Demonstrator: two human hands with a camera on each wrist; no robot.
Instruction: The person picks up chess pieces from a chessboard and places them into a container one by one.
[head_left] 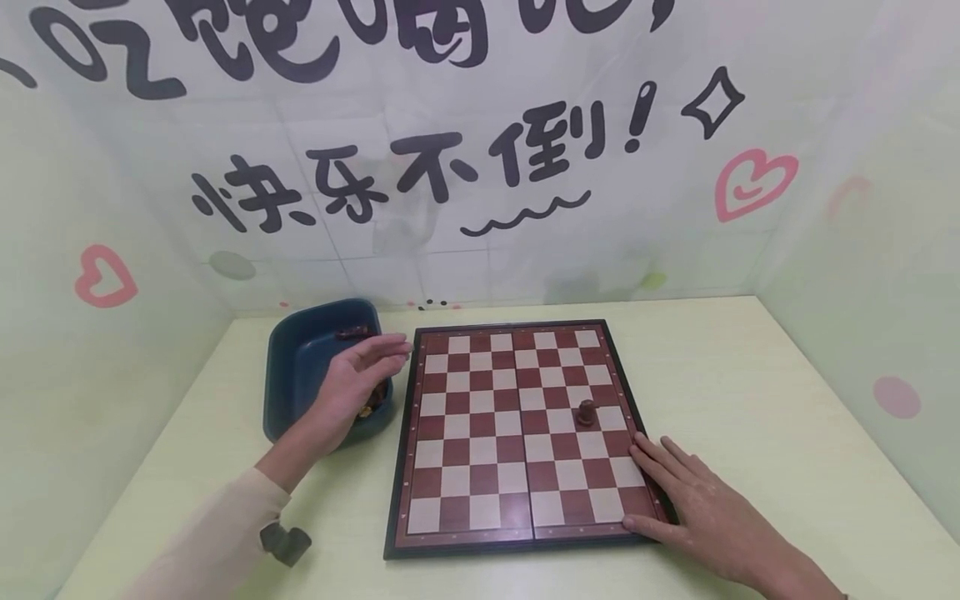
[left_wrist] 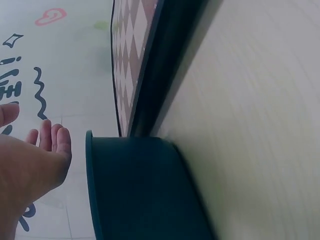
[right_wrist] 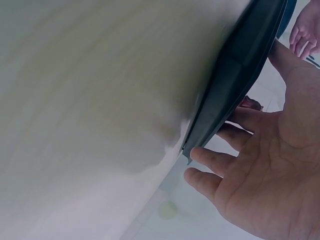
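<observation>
A chessboard [head_left: 480,425] with brown and cream squares lies flat on the table. On its right half is one dark brown chess piece [head_left: 586,413], its kind too small to tell. My right hand [head_left: 701,512] rests at the board's near right edge, fingers extended and touching the border. In the right wrist view that hand [right_wrist: 265,165] lies along the dark side of the board [right_wrist: 240,65]. My left hand [head_left: 356,379] is over the right rim of a dark blue bin [head_left: 285,367], fingers extended toward the board, holding nothing visible. It partly hides chess pieces [head_left: 352,332] inside the bin.
The pale table [head_left: 712,367] extends around the board and bin. A white wall covering [head_left: 420,225] with black writing and pink hearts stands behind, with similar sheets [head_left: 862,317] at both sides. A dark band [head_left: 285,543] is on the left sleeve.
</observation>
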